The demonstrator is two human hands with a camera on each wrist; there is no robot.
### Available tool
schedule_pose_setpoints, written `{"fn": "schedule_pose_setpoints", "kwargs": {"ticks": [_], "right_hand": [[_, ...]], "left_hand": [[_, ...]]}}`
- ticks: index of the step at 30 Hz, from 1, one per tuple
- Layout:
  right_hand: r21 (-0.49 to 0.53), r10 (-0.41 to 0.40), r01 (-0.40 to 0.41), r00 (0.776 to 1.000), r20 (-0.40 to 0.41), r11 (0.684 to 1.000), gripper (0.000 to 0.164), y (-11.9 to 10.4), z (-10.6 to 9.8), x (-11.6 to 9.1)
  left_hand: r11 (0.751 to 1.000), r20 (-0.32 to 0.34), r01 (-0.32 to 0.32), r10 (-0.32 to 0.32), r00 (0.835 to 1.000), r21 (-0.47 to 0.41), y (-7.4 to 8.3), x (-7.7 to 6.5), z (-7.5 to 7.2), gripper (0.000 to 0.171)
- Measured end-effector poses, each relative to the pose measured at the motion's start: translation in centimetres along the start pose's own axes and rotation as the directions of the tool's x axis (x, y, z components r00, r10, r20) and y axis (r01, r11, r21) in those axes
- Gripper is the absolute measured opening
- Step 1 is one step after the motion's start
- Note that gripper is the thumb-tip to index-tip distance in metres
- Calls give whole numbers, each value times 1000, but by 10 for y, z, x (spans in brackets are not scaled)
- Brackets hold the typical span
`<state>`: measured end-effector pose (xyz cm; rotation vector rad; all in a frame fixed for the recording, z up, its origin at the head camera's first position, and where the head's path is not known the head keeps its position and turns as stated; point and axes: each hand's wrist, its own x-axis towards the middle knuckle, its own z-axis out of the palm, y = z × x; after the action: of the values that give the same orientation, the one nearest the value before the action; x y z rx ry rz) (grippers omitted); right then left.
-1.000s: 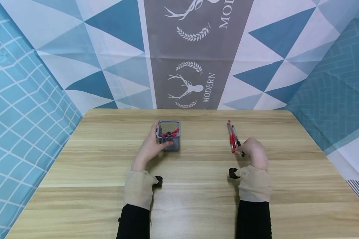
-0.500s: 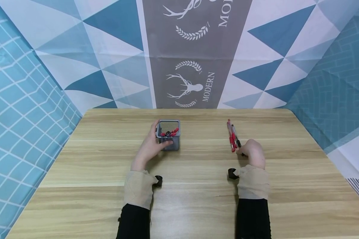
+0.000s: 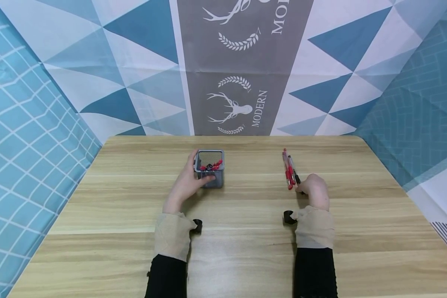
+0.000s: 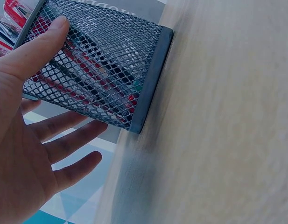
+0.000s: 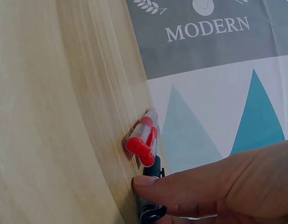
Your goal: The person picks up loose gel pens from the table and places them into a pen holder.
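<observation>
A grey mesh pen holder (image 3: 217,181) stands on the wooden table. My left hand (image 3: 183,184) grips it from the left, thumb on its near mesh wall and fingers round the far side. Pens show through the mesh (image 4: 106,60) in the left wrist view. On the right, my right hand (image 3: 316,189) pinches a black-capped gel pen (image 5: 152,168) near its cap end, thumb across it and fingertips partly hidden. Two red pens (image 3: 288,179) lie right alongside; their red caps (image 5: 139,142) are close beyond my thumb in the right wrist view.
The wooden table (image 3: 242,231) ends at a patterned cloth backdrop (image 3: 231,62) just behind the pens and holder. A blue gridded cloth (image 3: 33,136) hangs at the left, a teal one (image 3: 413,99) at the right. Black wrist cameras (image 3: 289,217) sit inside both wrists.
My right hand has shifted slightly left and its fingers now cover the black pen's cap end, which showed before. The left hand and the pen holder stay where they were.
</observation>
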<state>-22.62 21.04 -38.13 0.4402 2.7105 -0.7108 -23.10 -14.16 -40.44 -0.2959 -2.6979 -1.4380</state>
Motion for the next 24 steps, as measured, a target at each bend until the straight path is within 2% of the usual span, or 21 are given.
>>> {"fn": "schedule_pose_setpoints", "kwargs": {"ticks": [4,9,18,22,24], "right_hand": [[6,14,-14,1000,-8,1000,24,0,1,1],[0,5,-5,997,-73,1000,29,0,-2,1],[24,-36,42,981,-189,999,17,-1,-8,-5],[81,-20,46,955,-294,996,22,-4,-11,-8],[110,-6,49,931,-365,993,26,-6,-13,-9]], "left_hand": [[1000,0,-3,3,1000,-13,1,0,0,98],[1000,-2,-7,7,1000,-22,1,-1,-1,98],[1000,2,-2,2,1000,-19,2,-1,-1,97],[1000,3,-6,6,1000,-13,2,-1,-1,97],[1000,3,-11,11,1000,-12,1,-1,-1,97]]}}
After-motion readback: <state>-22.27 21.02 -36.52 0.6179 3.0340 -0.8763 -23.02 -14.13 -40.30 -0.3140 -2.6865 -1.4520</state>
